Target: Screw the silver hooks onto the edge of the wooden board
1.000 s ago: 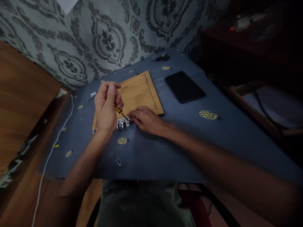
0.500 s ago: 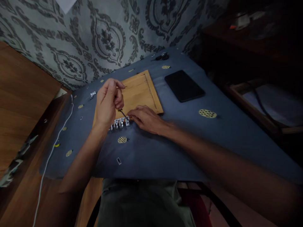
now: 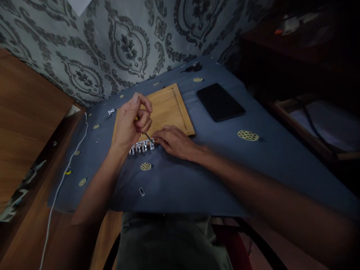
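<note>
A wooden framed board [image 3: 165, 108] lies on a blue cloth-covered table [image 3: 197, 176]. Along its near edge sits a silver metal hook rail [image 3: 140, 146]. My left hand [image 3: 132, 122] is closed round a small screwdriver [image 3: 146, 135] with a yellow handle, its dark tip pointing down at the rail's right end. My right hand [image 3: 174, 141] rests on the cloth with its fingertips pressed against the right end of the rail.
A black tablet [image 3: 220, 102] lies to the right of the board. A dark small object [image 3: 193, 68] sits at the far edge near the patterned wall. A small metal part [image 3: 110, 112] lies left of the board. A white cable [image 3: 60, 183] runs down the left side.
My left hand has turned on the screwdriver and shifted slightly right, fingers curling over the handle. My right hand has stayed at the rail's end.
</note>
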